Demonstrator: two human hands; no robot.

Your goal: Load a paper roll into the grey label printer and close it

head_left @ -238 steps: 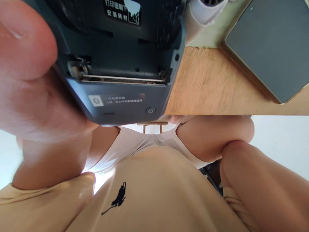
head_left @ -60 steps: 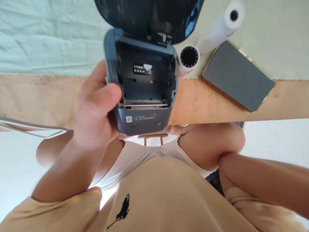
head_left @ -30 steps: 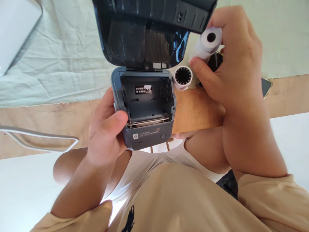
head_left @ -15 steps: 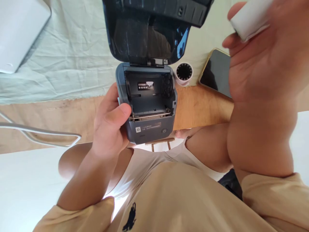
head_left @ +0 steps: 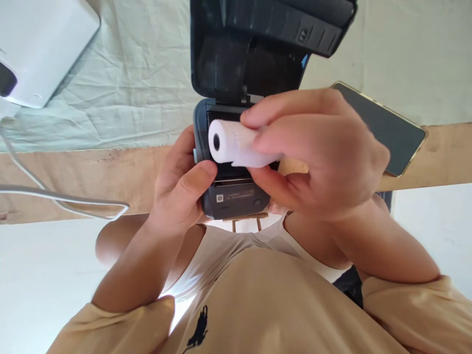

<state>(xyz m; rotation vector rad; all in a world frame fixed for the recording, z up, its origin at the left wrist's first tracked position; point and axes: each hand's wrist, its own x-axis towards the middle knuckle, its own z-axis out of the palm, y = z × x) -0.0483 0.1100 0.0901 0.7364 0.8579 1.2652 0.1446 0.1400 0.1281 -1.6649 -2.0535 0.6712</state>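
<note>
A dark grey portable label printer (head_left: pixel 236 199) sits in my left hand (head_left: pixel 180 187), its thumb over the left edge of the body. Its black lid (head_left: pixel 217 64) is swung back, away from me. Between the fingers of my right hand (head_left: pixel 317 152) is a white paper roll (head_left: pixel 236 142), over the printer's paper bay. The roll's hollow core faces left and a loose flap of paper hangs at its near side. I cannot tell whether the roll touches the bay. My right hand hides the printer's right side.
To the right a phone (head_left: pixel 383 128) lies across the cloth and the wooden table edge (head_left: pixel 438 157). A white device (head_left: pixel 51 44) stands on the pale green cloth (head_left: pixel 140 73) at the far left. A white cable (head_left: pixel 73 201) loops over the table's front edge.
My right hand has come from the upper right, bringing the paper roll over the open printer. The small white cylinder beside the printer is now hidden. The view has shifted slightly.
</note>
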